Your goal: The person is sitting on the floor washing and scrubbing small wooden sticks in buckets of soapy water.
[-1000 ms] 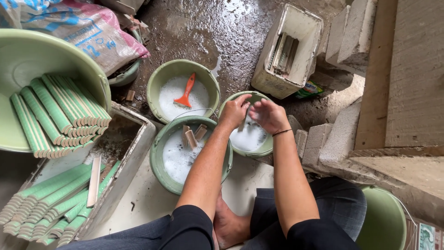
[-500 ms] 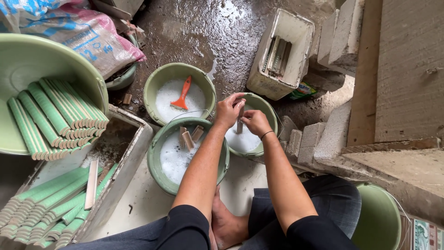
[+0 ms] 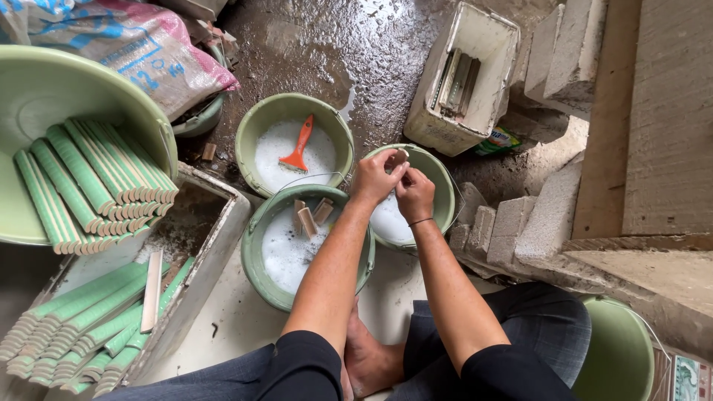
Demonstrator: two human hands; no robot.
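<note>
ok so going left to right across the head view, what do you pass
big green basin of green tile strips → bucket with the orange scraper → left hand → right hand, both over a foamy bucket → white box → grey blocks → green bucket at the bottom right

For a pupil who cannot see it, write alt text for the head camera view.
Seen from above, a seated person's left hand and right hand hold a small pale piece over a green bucket. Two more green buckets of white foamy liquid sit beside it; green tiles are stacked at the left.
</note>
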